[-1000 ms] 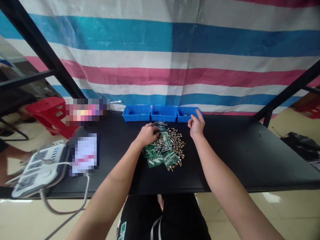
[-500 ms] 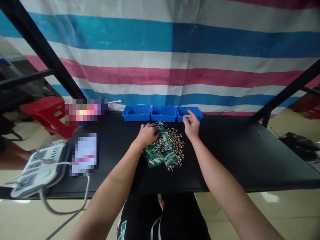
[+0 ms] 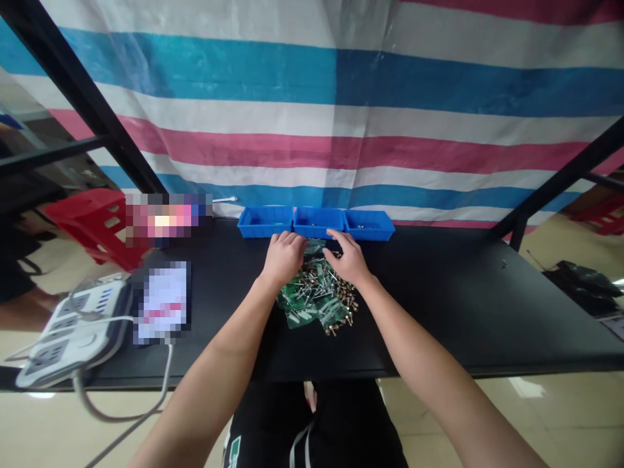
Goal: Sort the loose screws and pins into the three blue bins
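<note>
A mixed pile of silver screws [image 3: 319, 278], brass-coloured bolts [image 3: 351, 296] and small green-tinted plastic bags [image 3: 302, 313] lies mid-table. My left hand [image 3: 285, 259] is at the pile's upper left edge, fingers curled together and tips turned down; whatever they hold is hidden. Across from it, my right hand [image 3: 348, 260] reaches over the upper right of the pile, thumb and fingers apart, with nothing visible in it. Just beyond my hands stand a left blue bin [image 3: 266, 231], a middle blue bin [image 3: 318, 231] and a right blue bin [image 3: 373, 233]. A few small pieces show in the right bin.
On the left of the black table [image 3: 453, 305] are a white power strip [image 3: 73, 331] with cables and a blurred-out device [image 3: 163, 302]. A red stool [image 3: 95, 224] stands beyond. Striped sheeting [image 3: 292, 117] hangs behind, between black frame posts. Another person's arm [image 3: 29, 312] shows far left.
My right hand has moved left and nearer, from the right blue bin to the top of the pile. My left hand has shifted slightly up, its fingers still curled.
</note>
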Demonstrator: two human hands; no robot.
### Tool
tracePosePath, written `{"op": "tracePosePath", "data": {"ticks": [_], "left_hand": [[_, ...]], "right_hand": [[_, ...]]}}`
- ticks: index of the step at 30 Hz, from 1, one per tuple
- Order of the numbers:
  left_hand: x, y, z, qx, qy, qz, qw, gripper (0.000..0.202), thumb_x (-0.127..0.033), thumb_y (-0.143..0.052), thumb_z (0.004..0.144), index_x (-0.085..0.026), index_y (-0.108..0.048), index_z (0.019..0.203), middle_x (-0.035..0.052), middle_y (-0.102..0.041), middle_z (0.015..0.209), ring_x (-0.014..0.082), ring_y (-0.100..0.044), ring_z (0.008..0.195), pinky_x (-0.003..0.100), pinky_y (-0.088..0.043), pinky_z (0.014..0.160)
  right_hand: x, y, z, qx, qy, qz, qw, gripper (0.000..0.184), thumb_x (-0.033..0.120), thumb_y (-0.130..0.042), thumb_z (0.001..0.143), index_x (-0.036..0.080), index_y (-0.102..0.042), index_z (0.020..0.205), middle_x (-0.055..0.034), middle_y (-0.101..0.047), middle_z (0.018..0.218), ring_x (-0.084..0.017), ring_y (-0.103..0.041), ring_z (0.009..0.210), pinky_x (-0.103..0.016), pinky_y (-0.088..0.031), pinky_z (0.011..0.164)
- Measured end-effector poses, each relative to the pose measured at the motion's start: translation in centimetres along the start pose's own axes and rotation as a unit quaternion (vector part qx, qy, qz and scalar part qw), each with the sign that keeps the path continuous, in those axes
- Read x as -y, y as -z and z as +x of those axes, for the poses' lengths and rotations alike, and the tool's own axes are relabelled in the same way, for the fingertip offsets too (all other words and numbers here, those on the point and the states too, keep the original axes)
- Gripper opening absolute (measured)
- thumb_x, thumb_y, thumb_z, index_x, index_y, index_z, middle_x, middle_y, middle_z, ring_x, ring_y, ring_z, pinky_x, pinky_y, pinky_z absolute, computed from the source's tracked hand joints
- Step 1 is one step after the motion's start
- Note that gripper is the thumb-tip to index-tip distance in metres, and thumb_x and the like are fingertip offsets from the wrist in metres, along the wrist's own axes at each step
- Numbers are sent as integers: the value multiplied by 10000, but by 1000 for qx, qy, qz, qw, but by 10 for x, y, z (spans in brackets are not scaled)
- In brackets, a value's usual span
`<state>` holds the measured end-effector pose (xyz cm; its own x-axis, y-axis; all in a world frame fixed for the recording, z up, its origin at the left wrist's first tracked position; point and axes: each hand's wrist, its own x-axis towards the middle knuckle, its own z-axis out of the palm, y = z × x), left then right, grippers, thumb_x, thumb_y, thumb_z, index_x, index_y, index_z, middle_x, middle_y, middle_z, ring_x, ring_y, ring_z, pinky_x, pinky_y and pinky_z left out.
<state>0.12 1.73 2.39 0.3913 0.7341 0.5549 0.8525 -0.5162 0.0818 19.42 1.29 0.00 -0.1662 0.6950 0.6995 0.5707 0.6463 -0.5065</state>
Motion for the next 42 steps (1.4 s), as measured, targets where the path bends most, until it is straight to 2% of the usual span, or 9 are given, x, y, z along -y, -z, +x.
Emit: {"op": "tracePosePath", "data": {"ticks": [4,8,15,19,22,27,32,36,42], "left_hand": [[-4,0,0,-44,49,-86,994,327,-304,-343,955,-157,-634,949,100,-678,850,226,-584,809,352,-385,749],[-7,1,0,-56,115,-189,974,312,-328,-380,936,-164,-644,969,72,-686,830,187,-605,753,291,-427,715],[-11,4,1,-56,183,-302,934,300,-380,-477,887,-166,-635,1027,3,-619,677,127,-530,576,248,-402,600],[-11,4,0,-46,174,-395,901,372,-393,-533,855,-182,-524,1162,-30,-584,665,112,-508,570,236,-403,583],[-10,5,-2,-20,128,-423,897,330,-390,-574,827,-187,-558,1088,-11,-620,731,120,-545,637,244,-435,631],[-7,6,-3,8,99,-404,909,285,-414,-563,832,-181,-672,954,57,-685,925,173,-614,814,298,-483,753],[5,1,-2,-40,113,-340,933,401,-451,-524,851,-199,-635,1142,95,-649,1142,223,-586,1040,367,-450,917],[23,-4,0,-59,164,-163,971,540,-469,-474,857,-190,-515,1317,125,-566,1295,295,-461,1213,469,-344,1006],[39,-12,5,-33,249,-31,967,656,-483,-461,835,-196,-379,1419,155,-457,1408,359,-359,1267,526,-304,972]], "right_hand": [[10,2,0,23,-31,70,997,320,288,-604,786,217,-511,1084,-83,-658,1100,-201,-632,877,-321,-495,716],[19,7,1,47,-6,98,994,154,260,-604,768,213,-577,912,-42,-671,945,-178,-608,823,-297,-470,716],[26,12,2,41,-17,150,988,157,241,-603,751,193,-662,888,-40,-670,850,-168,-576,743,-289,-438,649],[19,13,2,25,-58,180,982,194,276,-605,764,184,-678,918,-43,-671,867,-150,-551,692,-283,-422,625],[13,13,0,22,-92,194,976,242,308,-607,765,184,-682,958,-38,-677,882,-134,-520,647,-283,-421,623],[10,12,0,29,-99,187,977,317,342,-593,769,193,-677,1035,-43,-689,956,-129,-496,620,-295,-438,624],[9,9,1,12,-69,166,984,474,343,-575,774,213,-578,1230,-85,-642,1170,-193,-585,834,-318,-464,657],[4,7,1,3,-66,128,990,479,327,-565,778,217,-552,1244,-106,-618,1214,-216,-586,917,-326,-469,655],[3,7,-1,33,-54,88,994,481,300,-574,767,217,-554,1241,-99,-626,1182,-227,-583,952,-349,-491,722]]}}
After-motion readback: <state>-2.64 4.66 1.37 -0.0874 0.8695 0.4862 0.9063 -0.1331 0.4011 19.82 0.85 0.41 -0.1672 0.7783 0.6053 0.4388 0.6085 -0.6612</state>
